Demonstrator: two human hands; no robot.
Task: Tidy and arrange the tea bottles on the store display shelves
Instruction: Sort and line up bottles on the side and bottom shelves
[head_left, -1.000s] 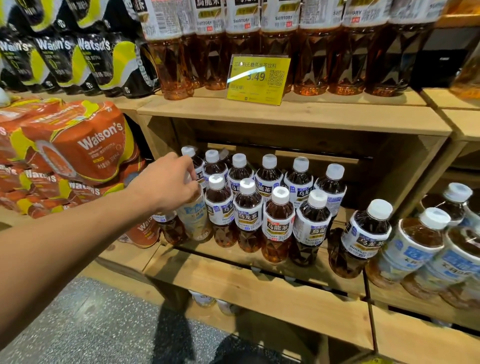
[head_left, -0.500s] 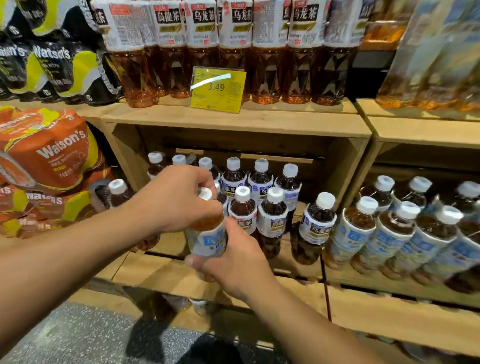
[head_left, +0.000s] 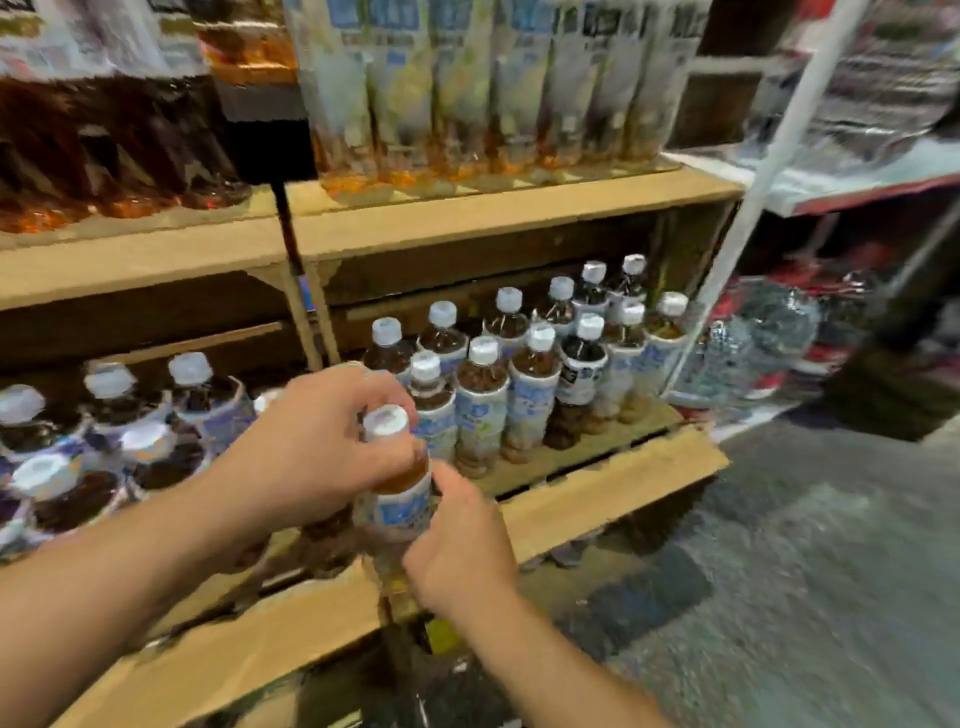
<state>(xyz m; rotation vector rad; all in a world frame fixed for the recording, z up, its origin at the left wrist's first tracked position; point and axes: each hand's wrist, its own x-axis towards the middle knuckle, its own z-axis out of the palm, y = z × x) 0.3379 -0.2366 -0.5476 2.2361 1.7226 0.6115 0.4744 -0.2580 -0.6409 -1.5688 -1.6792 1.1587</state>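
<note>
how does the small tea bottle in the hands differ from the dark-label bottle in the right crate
The held white-capped, pale-blue-labelled tea bottle is off the shelf, gripped by the left hand and right hand; the dark-labelled bottle stands in the wooden crate among others. The held bottle's label is pale blue, the other's dark. Its tea looks lighter amber, the other's dark brown. Both are small, upright and white-capped.

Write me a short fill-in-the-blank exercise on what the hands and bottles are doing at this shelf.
1. The held tea bottle is gripped by ____ hands.
2. Its cap is coloured ____.
3. The left hand grips the bottle near its ____.
4. The right hand holds the bottle ____ down than the left hand.

Missing words: two; white; top; lower
</note>
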